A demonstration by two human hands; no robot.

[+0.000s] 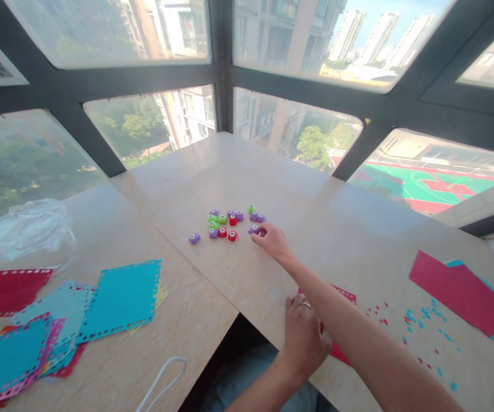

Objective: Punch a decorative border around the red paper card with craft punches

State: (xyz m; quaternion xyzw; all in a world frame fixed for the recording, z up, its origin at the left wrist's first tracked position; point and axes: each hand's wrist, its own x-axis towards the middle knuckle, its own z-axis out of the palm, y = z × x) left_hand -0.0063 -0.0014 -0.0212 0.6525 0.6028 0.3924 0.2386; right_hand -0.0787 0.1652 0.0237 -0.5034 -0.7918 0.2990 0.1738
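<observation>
My right hand point(272, 240) reaches out over the counter, its thumb and fingers closed on a small purple craft punch point(253, 230) at the right side of a group of similar punches. Just left of it lie a red punch point(232, 236) and a green punch point(222, 219), among several purple, green and red ones. Closer to me, my left hand point(307, 327), with a ring on one finger, is curled over a red sheet of paper point(345, 294) with punched holes along its edge. My right forearm partly covers this sheet. What the left fingers hold is hidden.
At left is a pile of hole-edged coloured sheets, a blue sheet point(122, 297) on top, near a clear plastic bag point(27, 232). Plain red paper point(465, 292) lies at right beside scattered paper bits point(427, 313). A white cable point(161, 375) lies near the counter's front edge. Windows enclose the far corner.
</observation>
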